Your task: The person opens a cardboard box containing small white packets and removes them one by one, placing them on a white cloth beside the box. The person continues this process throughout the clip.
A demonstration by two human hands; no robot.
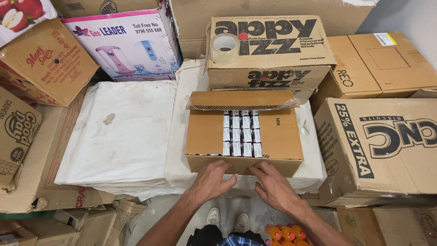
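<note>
A brown cardboard carton [282, 136] sits on white cloth-covered sacks [123, 132] in front of me. Its two side flaps are folded partly in and the far flap [241, 99] stands up. Between the flaps I see rows of small white and dark packets [241, 135]. My left hand [211, 180] rests flat against the carton's near front edge, fingers spread. Just to its right, my right hand [273, 182] presses the same front edge. Neither hand holds anything.
A roll of clear tape [225, 47] lies on a printed carton [268, 45] behind the open one. Large cartons stand at the right [382, 146] and left [45, 59]. A pack of orange bottles [284, 233] sits by my feet.
</note>
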